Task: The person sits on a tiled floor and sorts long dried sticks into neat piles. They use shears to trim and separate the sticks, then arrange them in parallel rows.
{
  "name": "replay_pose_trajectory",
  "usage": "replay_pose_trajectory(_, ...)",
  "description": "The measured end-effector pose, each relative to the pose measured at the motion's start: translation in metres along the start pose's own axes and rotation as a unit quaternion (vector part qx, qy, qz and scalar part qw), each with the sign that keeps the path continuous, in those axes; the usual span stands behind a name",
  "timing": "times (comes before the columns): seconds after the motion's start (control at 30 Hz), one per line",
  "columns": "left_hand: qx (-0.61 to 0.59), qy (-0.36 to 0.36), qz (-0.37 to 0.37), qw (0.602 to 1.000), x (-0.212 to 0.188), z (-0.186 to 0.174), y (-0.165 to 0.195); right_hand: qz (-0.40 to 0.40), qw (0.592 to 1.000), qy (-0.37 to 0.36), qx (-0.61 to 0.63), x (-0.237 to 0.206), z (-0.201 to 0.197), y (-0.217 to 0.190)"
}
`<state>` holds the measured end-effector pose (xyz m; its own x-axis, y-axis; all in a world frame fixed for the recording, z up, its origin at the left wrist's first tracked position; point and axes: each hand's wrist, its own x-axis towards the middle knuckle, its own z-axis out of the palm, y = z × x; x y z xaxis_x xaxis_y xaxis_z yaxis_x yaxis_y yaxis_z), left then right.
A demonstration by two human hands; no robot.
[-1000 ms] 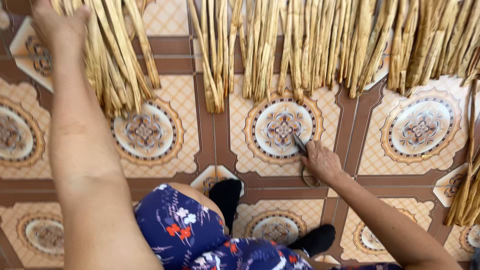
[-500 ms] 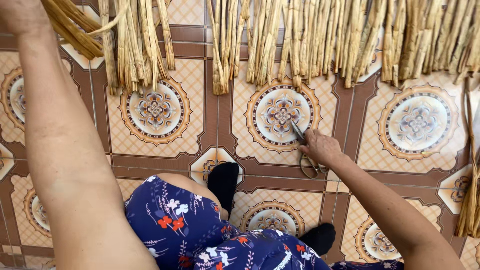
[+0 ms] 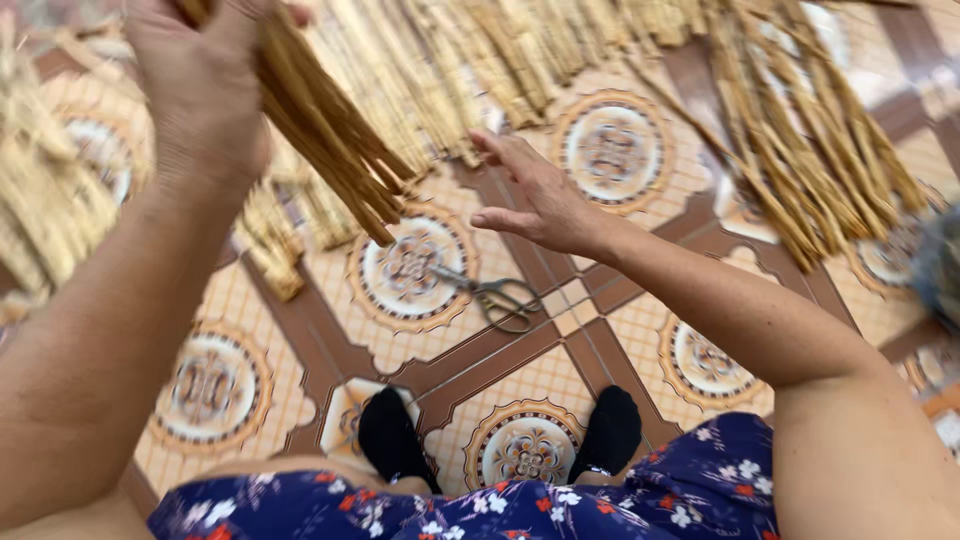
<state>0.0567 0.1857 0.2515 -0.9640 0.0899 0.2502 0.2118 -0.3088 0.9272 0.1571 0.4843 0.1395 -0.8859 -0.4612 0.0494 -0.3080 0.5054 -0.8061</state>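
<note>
My left hand is raised at the upper left and grips a bundle of tan dried stalks whose cut ends point down toward the floor. To its right my right hand hovers with fingers spread and holds nothing. Just below that hand a pair of metal scissors lies on the patterned tile floor. My two feet in black socks rest on the tiles at the bottom, in front of my blue flowered clothing.
Rows of dried stalk bundles lie across the far floor from left to right. More stalks sit blurred at the left edge. A grey object shows at the right edge.
My left hand has lifted a bundle of stalks up off the floor. My right hand has let go of the scissors, which now lie on the tiles, and has risen with fingers spread.
</note>
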Motion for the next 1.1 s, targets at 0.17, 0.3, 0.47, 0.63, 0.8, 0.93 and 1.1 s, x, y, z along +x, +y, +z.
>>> replay_pose_trajectory(0.17, -0.021, -0.105, 0.023, 0.994, -0.022, 0.122, -0.066, 0.031, 0.996, 0.069, 0.04, -0.042, -0.038, 0.017)
replay_pose_trajectory(0.3, -0.008, -0.09, -0.008, 0.996, -0.069, 0.179, -0.14, 0.04, 0.993, 0.095, 0.057, -0.075, -0.044, 0.07)
replay_pose_trajectory(0.47, -0.039, -0.077, -0.152, 0.985, -0.125, 0.203, -0.231, 0.131, 0.989, 0.06, -0.018, -0.108, -0.021, 0.132)
replay_pose_trajectory(0.63, -0.133, -0.1, -0.203, 0.965, -0.125, 0.208, -0.248, 0.135, 0.989, 0.055, -0.012, -0.119, -0.023, 0.133)
replay_pose_trajectory(0.8, -0.275, -0.111, -0.237, 0.925, -0.104, 0.222, -0.196, 0.206, 0.978, 0.032, 0.033, -0.12, -0.056, 0.089)
replay_pose_trajectory(0.93, -0.304, -0.141, -0.261, 0.905, -0.108, 0.233, -0.175, 0.142, 0.985, 0.088, 0.035, -0.144, -0.068, 0.074)
replay_pose_trajectory(1.1, -0.272, -0.113, -0.323, 0.899, -0.13, 0.247, -0.213, 0.245, 0.967, 0.062, 0.03, -0.196, -0.048, 0.104)
